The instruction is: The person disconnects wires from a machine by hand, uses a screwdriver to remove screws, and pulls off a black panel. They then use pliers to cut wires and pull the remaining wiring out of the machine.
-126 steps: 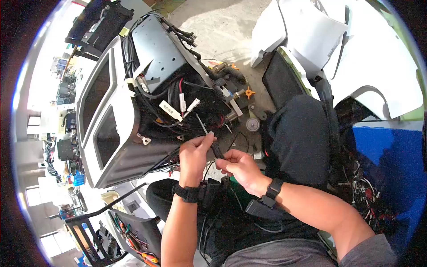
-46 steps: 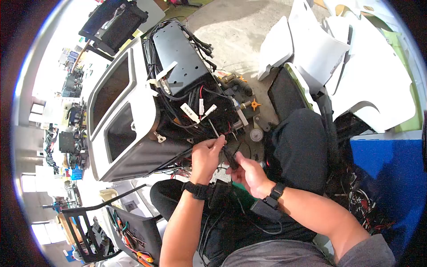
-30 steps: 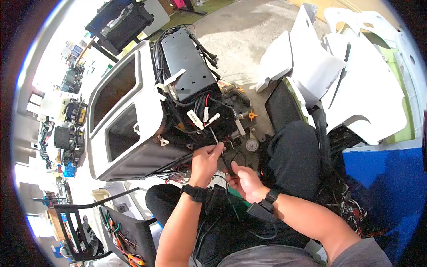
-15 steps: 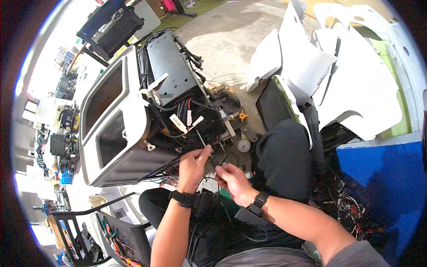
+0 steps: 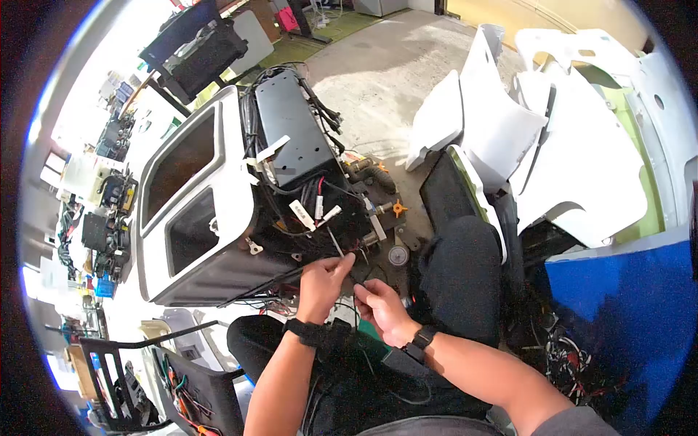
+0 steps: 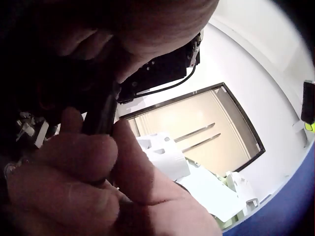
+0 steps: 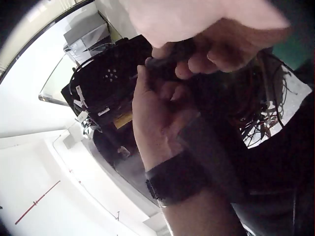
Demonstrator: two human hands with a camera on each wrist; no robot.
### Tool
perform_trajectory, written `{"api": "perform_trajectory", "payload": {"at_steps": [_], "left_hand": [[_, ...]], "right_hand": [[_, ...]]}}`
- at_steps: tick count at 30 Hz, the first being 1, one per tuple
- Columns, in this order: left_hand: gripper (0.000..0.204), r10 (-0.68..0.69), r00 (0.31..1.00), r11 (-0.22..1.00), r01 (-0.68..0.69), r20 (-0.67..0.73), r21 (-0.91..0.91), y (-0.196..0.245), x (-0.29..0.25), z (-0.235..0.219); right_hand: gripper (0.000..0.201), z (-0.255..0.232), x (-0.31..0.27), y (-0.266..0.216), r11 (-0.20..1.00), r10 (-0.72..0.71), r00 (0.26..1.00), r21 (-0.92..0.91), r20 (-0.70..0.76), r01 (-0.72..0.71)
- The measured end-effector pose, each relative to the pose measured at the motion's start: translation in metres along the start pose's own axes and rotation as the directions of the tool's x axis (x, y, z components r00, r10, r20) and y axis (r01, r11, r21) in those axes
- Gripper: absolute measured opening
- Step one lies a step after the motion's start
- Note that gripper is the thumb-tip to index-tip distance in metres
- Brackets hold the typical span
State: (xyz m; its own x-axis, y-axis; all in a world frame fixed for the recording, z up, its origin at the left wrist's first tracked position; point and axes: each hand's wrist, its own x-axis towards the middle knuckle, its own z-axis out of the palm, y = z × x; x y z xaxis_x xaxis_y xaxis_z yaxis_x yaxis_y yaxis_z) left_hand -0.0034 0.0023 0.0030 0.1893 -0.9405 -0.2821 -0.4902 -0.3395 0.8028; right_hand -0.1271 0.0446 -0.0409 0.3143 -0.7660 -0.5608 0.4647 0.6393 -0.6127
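Note:
In the head view, the left hand (image 5: 321, 287) pinches a thin light shaft (image 5: 335, 243) between thumb and fingers, its far end among the wires. Just right and lower, the right hand (image 5: 385, 311) has its fingers curled at the tool's dark handle end. The dark handle (image 6: 101, 115) lies between the fingertips of both hands in the left wrist view. Dark cables with white labels (image 5: 301, 216) hang from the open side of a grey-white housing (image 5: 240, 192). Shadow hides much of the grip in the right wrist view.
White panels (image 5: 582, 167) stand at the right, beside a blue surface (image 5: 618, 291). A brass fitting with an orange handle (image 5: 399, 209) sits beyond the hands. Loose wires (image 5: 567, 356) lie lower right; a tray of pliers and tools (image 5: 193, 392) is lower left.
The head view has shifted, showing more floor at the top. The right hand's fingers loosened and moved on the handle, then curled in again. The left hand kept its pinch on the shaft.

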Motion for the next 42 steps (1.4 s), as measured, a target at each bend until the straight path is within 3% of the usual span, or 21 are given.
{"api": "perform_trajectory", "payload": {"at_steps": [3, 5, 7, 9, 15, 17, 18, 28, 30, 33, 35, 36, 38, 42], "left_hand": [[0.036, -0.007, 1.0, 0.999, 0.007, -0.006, 0.036, 0.001, 0.0, 0.001], [0.035, -0.016, 1.0, 0.999, 0.015, -0.008, -0.042, 0.006, -0.001, 0.002], [0.034, -0.017, 1.0, 0.998, 0.017, 0.011, -0.066, 0.002, 0.0, 0.003], [0.033, -0.016, 0.999, 0.996, 0.019, 0.032, -0.088, -0.003, 0.002, 0.005], [0.032, 0.073, 0.997, 0.992, -0.07, 0.03, -0.105, -0.005, 0.004, 0.004], [0.031, -0.072, 0.996, 0.984, 0.08, 0.059, -0.156, -0.009, 0.008, 0.004], [0.031, -0.073, 0.996, 0.984, 0.082, 0.06, -0.157, -0.008, 0.009, 0.004], [0.033, -0.119, 0.991, 0.974, 0.129, 0.065, -0.185, -0.006, 0.009, 0.006], [0.033, -0.12, 0.989, 0.971, 0.135, 0.085, -0.196, -0.008, 0.01, 0.009], [0.033, -0.131, 0.99, 0.945, 0.141, 0.053, -0.296, -0.008, 0.01, 0.012], [0.034, -0.184, 0.967, 0.784, 0.251, 0.174, -0.567, -0.008, 0.008, 0.01], [0.034, -0.18, 0.968, 0.785, 0.249, 0.175, -0.568, -0.008, 0.008, 0.011], [0.036, -0.241, 0.936, 0.581, 0.352, 0.258, -0.734, -0.009, 0.008, 0.014], [0.035, -0.186, 0.931, 0.483, 0.365, 0.314, -0.796, -0.004, 0.006, 0.017]], "right_hand": [[0.022, 0.001, -0.006, -0.008, 0.997, 0.056, 0.998, 0.055, -0.013, -0.056], [0.023, -0.005, -0.005, -0.006, 0.949, 0.223, 0.973, 0.216, 0.06, -0.231], [0.023, -0.009, -0.002, -0.002, 0.953, 0.229, 0.971, 0.187, 0.07, -0.238], [0.022, -0.007, -0.001, 0.0, 0.986, 0.088, 0.995, 0.139, 0.055, -0.095], [0.012, -0.004, -0.002, -0.007, 0.963, 0.145, 0.987, 0.216, 0.073, -0.158], [0.01, -0.001, 0.0, -0.007, 0.98, 0.087, 0.996, 0.176, 0.022, -0.09], [0.009, 0.0, 0.001, -0.007, 0.991, 0.025, 0.999, 0.134, -0.026, -0.021], [0.014, -0.004, 0.003, -0.007, 0.996, 0.039, 0.998, 0.079, -0.054, -0.035], [0.028, -0.007, 0.004, -0.004, 1.0, 0.009, 0.999, 0.013, -0.038, -0.009], [0.027, -0.007, 0.004, -0.005, 1.0, 0.007, 0.999, 0.027, -0.05, -0.006], [0.026, -0.009, 0.005, -0.004, 1.0, -0.011, 0.999, 0.012, -0.051, 0.012], [0.024, -0.01, 0.004, -0.005, 1.0, -0.031, 0.998, 0.0, -0.054, 0.031], [0.021, -0.01, -0.002, -0.009, 0.997, -0.068, 0.995, -0.033, -0.067, 0.066], [0.014, -0.016, -0.007, -0.013, 0.985, -0.159, 0.985, -0.082, -0.059, 0.154]]}}
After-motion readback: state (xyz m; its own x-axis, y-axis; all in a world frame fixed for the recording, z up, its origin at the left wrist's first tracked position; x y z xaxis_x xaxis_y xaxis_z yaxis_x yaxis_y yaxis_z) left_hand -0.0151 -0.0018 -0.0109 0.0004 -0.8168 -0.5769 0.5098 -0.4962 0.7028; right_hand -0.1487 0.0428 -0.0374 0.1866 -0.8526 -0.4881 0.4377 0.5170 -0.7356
